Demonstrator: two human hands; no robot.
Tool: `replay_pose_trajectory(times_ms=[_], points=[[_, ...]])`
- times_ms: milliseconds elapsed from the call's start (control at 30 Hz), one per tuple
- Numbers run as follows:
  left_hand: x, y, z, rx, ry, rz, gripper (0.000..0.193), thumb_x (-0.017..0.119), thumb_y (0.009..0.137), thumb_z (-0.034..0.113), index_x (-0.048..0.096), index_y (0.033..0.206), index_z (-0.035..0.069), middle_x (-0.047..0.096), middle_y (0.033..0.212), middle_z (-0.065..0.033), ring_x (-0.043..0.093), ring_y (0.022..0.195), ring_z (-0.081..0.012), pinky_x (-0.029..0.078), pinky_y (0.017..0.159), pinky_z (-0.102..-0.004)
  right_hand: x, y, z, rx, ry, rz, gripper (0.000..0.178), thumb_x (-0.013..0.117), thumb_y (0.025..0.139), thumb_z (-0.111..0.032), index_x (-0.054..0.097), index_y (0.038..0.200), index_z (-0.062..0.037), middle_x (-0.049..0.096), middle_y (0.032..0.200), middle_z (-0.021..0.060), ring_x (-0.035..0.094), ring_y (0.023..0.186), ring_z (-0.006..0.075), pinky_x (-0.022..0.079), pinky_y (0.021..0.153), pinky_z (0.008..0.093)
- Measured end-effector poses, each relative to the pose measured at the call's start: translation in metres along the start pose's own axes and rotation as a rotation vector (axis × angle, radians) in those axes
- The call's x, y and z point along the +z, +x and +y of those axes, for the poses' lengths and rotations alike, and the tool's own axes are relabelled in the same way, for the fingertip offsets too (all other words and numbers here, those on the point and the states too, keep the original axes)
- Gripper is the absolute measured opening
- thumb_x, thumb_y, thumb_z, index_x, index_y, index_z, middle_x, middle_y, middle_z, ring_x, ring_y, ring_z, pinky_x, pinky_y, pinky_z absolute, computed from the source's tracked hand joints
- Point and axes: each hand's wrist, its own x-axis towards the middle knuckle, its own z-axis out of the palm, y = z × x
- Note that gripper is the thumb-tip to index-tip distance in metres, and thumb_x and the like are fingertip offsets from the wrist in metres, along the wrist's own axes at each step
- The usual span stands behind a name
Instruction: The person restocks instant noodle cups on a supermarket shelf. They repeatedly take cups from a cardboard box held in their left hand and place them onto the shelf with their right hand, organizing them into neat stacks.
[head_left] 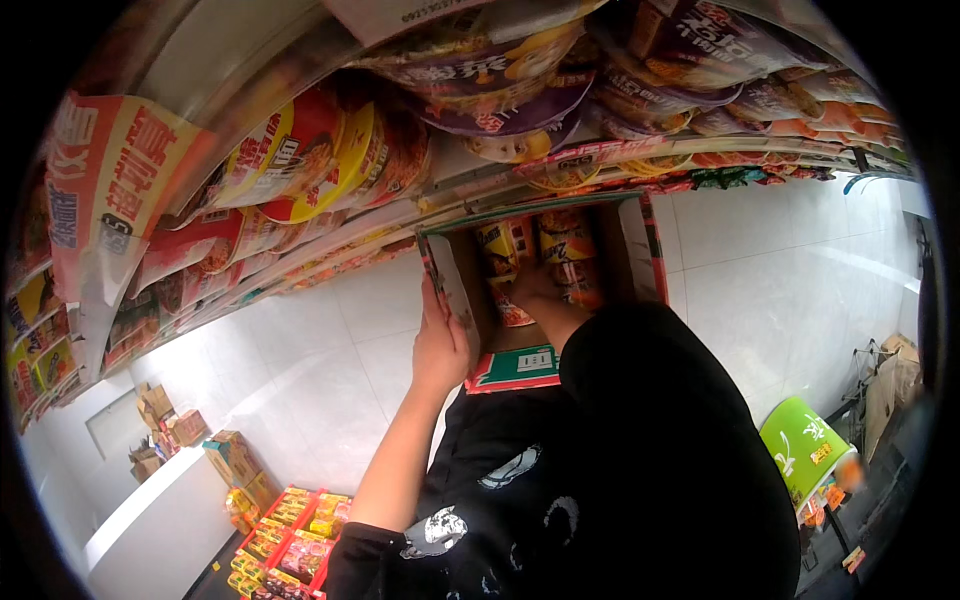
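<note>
An open cardboard box (655, 250) with a green and red flap (515, 368) is in front of my body, just under the shelf edge. My left hand (440, 335) grips its left side, fingers running up along the wall. Inside are several instant noodle cups (565, 240) with yellow, orange and red wrapping. Deep in the box, my right hand (537, 285) touches the cups near the middle. Its fingertips are dim and partly hidden among them, so their grip does not show. The black sleeve covers most of the right arm.
Above the box run shelves of instant noodle bowls, purple ones (490, 90) and red-yellow ones (300, 150), with a hanging price sign (110, 190) at left. Red crates of packets (290, 540) stand on the lower left. A green board (800, 450) is at right. Pale tiles (300, 350) cover the floor.
</note>
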Motion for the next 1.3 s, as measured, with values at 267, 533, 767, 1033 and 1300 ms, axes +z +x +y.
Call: replay_pose_trajectory(times_ms=[267, 533, 767, 1033, 1300], points=[[0.004, 0.002, -0.009, 0.069, 0.024, 0.065, 0.071, 0.038, 0.102, 0.013, 0.003, 0.163, 0.004, 0.043, 0.15, -0.0347, 0.055, 0.132, -0.0457, 0.049, 0.104, -0.0469, 0.03, 0.039, 0.011, -0.021, -0.088, 0.148, 0.115, 0.077, 0.079, -0.064, 0.019, 0.16, -0.0056, 0.027, 0.159, 0.029, 0.033, 0.146, 0.0469, 0.038, 0.116, 0.056], [0.003, 0.002, -0.008, 0.069, 0.036, 0.065, 0.071, 0.038, 0.103, 0.016, 0.004, 0.163, 0.004, 0.041, 0.152, -0.035, 0.054, 0.13, -0.0496, 0.049, 0.105, -0.0491, 0.036, 0.013, -0.012, 0.102, 0.09, 0.221, 0.131, 0.087, 0.068, -0.065, 0.017, 0.158, -0.0001, 0.035, 0.154, 0.0311, 0.034, 0.145, 0.0458, 0.033, 0.118, 0.0539], [0.004, 0.002, -0.009, 0.021, -0.013, 0.058, 0.07, 0.039, 0.102, 0.016, 0.006, 0.163, 0.002, 0.041, 0.152, -0.0345, 0.054, 0.131, -0.0485, 0.048, 0.105, -0.0482, 0.019, 0.009, -0.009, 0.077, 0.074, 0.234, 0.143, 0.089, 0.063, -0.068, 0.007, 0.161, -0.0031, 0.037, 0.151, 0.034, 0.038, 0.142, 0.0461, 0.038, 0.114, 0.0537], [0.003, 0.003, -0.002, 0.067, -0.009, 0.075, 0.069, 0.039, 0.102, 0.017, 0.009, 0.163, 0.002, 0.042, 0.152, -0.0336, 0.053, 0.132, -0.0475, 0.048, 0.106, -0.0467, 0.049, 0.056, 0.014, -0.02, -0.106, 0.205, 0.133, 0.089, 0.066, -0.061, 0.016, 0.159, -0.0009, 0.034, 0.151, 0.0371, 0.044, 0.138, 0.0467, 0.044, 0.112, 0.0506], [0.005, 0.002, 0.006, 0.03, -0.026, 0.035, 0.07, 0.042, 0.101, 0.017, 0.012, 0.163, 0.006, 0.05, 0.145, -0.0309, 0.058, 0.125, -0.0467, 0.051, 0.101, -0.0494, -0.001, -0.024, -0.017, 0.131, 0.095, 0.163, 0.121, 0.09, 0.067, -0.054, 0.023, 0.154, -0.0027, 0.024, 0.155, 0.0375, 0.043, 0.138, 0.0509, 0.047, 0.11, 0.0497]])
